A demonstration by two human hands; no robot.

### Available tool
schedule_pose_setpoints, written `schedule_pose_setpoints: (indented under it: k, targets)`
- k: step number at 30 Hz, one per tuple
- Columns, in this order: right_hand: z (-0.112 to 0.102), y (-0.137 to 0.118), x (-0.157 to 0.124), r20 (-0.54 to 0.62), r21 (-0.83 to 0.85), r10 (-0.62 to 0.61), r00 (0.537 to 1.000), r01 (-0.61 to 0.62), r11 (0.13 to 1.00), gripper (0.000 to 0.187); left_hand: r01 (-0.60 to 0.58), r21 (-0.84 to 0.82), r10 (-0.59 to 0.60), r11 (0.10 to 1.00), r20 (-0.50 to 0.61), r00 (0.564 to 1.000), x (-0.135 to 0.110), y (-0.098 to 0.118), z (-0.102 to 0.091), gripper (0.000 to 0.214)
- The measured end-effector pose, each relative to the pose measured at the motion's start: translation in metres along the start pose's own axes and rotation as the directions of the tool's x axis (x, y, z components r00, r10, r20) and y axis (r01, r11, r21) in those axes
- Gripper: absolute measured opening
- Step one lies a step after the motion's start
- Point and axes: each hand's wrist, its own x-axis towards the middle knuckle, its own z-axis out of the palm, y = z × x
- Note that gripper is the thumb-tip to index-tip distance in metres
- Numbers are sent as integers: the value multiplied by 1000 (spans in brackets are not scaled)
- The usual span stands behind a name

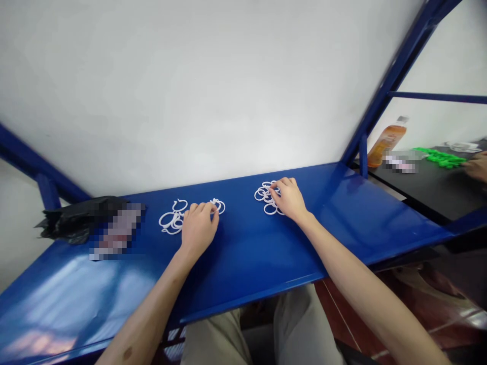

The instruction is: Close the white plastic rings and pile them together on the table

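My left hand (200,225) is over the blue table, fingers curled, with a few white plastic rings (219,207) at its thumb and fingertips. Just left of that hand lies a loose cluster of white rings (167,221), and one of them shows a gap in its loop. Farther right, my right hand (289,198) reaches into another cluster of white rings (262,193). Its thumb and index finger are pinched together at one ring, and the hand covers part of this cluster.
A black plastic bag (81,215) and a blurred-out packet (118,230) lie on the left of the blue table (243,258). A white wall (213,101) rises behind. On a black table to the right are an orange drink bottle (387,142), green pieces (443,157) and another person's hand (477,166).
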Motion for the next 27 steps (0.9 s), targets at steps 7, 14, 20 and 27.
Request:
schedule_pose_setpoints:
  k: [7,14,20,27]
  targets:
    - [-4,-47,-19,37,175,-276,960,266,948,17,-127,-318,60,940,-212,975,-3,14,-3,5]
    - [4,-75,-32,175,276,-469,866,414,868,27,-345,-440,339,829,-96,936,-8,25,-4,10]
    - [7,-67,-32,192,401,-420,887,320,858,13,-259,-455,283,852,-16,959,-8,26,-8,23]
    - [5,-68,-32,217,516,-398,891,241,822,29,-207,-306,268,929,174,948,-6,18,-1,30]
